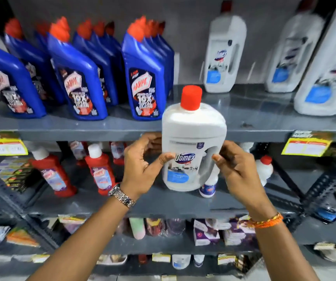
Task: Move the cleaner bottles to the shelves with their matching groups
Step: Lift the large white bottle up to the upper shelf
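I hold a white Domex cleaner bottle point(191, 138) with a red cap upright in front of the top shelf's edge point(102, 129). My left hand point(142, 165) grips its left side, thumb on the label. My right hand point(238, 169) grips the handle side. On the top shelf, several blue Harpic bottles point(145, 78) with red caps stand at the left. Three white Domex bottles point(223, 55) stand at the right. A bare stretch of shelf lies between the two groups, just behind the held bottle.
The middle shelf point(163, 201) holds red bottles with white caps point(100, 169) at the left and small white bottles point(264, 169) at the right. Lower shelves carry packets and boxes point(205, 232). Yellow price tags point(307, 147) hang on the shelf edge.
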A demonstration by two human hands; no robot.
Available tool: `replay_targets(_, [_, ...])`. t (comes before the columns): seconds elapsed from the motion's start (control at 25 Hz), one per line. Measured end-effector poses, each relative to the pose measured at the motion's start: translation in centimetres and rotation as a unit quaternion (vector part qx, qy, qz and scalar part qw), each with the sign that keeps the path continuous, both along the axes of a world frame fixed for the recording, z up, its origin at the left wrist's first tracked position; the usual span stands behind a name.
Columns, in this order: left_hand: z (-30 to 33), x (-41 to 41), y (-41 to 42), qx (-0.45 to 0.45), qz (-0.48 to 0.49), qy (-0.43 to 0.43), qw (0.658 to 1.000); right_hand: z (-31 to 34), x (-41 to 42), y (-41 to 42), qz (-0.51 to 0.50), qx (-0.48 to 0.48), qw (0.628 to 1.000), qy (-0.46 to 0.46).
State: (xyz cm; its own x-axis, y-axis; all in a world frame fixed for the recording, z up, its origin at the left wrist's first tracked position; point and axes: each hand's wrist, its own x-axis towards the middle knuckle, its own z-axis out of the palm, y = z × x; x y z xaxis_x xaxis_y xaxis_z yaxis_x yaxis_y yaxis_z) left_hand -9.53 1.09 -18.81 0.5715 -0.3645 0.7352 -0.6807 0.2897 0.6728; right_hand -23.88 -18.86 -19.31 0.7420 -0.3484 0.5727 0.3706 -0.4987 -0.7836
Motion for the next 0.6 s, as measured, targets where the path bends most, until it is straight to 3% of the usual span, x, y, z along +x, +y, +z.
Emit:
replay_targets(0.24, [9.9,-0.7,-5.7,0.007,-0.022,-0.026,0.999,8.9,-1.3,-4.4,-0.017,0.006,0.998,-0.065])
replay_targets(0.6, [15.5,2.5,-15.8,-0.021,-0.046,0.075,0.996,15.7,3.3,-13.6,-0.036,0.038,0.996,-0.067])
